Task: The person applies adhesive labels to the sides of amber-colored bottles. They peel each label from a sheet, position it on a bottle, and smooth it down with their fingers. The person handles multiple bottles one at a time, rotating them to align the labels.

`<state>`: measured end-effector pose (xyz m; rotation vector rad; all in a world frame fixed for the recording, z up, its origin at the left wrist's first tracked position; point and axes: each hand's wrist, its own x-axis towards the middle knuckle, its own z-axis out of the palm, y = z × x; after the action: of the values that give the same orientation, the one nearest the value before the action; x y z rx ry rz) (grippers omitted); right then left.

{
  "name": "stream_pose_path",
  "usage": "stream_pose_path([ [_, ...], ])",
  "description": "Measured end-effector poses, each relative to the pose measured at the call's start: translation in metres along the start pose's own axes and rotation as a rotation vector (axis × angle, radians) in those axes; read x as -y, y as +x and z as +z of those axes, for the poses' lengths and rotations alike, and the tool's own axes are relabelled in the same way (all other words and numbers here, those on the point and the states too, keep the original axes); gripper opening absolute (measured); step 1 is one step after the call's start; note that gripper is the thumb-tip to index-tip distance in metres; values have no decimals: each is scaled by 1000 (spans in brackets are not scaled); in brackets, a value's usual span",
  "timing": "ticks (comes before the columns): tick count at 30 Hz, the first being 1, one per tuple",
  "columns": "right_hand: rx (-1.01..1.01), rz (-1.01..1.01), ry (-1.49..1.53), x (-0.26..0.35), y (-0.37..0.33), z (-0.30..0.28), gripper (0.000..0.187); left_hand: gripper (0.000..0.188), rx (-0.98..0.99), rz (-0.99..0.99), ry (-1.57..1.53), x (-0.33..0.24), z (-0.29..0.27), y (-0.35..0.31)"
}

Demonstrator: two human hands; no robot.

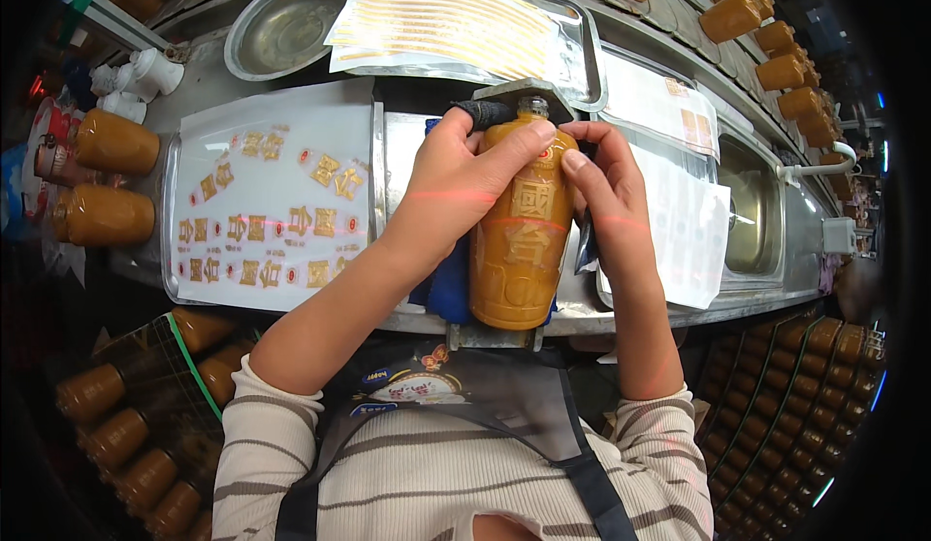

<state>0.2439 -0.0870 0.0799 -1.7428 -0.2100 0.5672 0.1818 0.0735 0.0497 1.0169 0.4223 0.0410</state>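
An amber-brown bottle (518, 284) with a clear glass neck lies in front of me, neck pointing away, on a metal rest (495, 335) with blue cloth (448, 279) under it. Gold characters and a small red round mark run down its front. My left hand (475, 158) is closed round its left shoulder, the thumb pressed beside the red mark. On the other side, my right hand (611, 187) grips the right shoulder, with thumb and fingers bent against the glass. A dark band wraps a left finger. The bottle's underside is hidden.
Left lies a white sheet (223, 119) of gold decals, beside two brown bottles (107, 215). Behind are a metal bowl (281, 32) and a tray of gold-striped sheets (436, 22). More sheets (679, 240) and a sink (752, 245) stand right. Bottles fill the racks (786, 415).
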Motion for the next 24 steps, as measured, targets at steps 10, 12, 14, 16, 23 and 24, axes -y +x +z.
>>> stream_pose_path([
  [10,4,-2,-39,2,0,2,34,55,-38,-4,-51,4,-1,-1],
  [12,-16,37,-54,3,5,-2,32,54,-25,-62,-177,4,-11,-2],
  [14,-32,22,-45,-1,12,-1,31,50,-3,-96,-211,0,-12,-6],
  [16,-58,-44,-128,-5,13,4,33,48,4,20,-190,9,-2,-8],
  [23,-59,-99,-147,-6,12,6,38,44,25,60,-78,10,-1,-7],
  [24,-60,-106,-131,-7,11,5,38,44,28,55,-81,10,-1,-7],
])
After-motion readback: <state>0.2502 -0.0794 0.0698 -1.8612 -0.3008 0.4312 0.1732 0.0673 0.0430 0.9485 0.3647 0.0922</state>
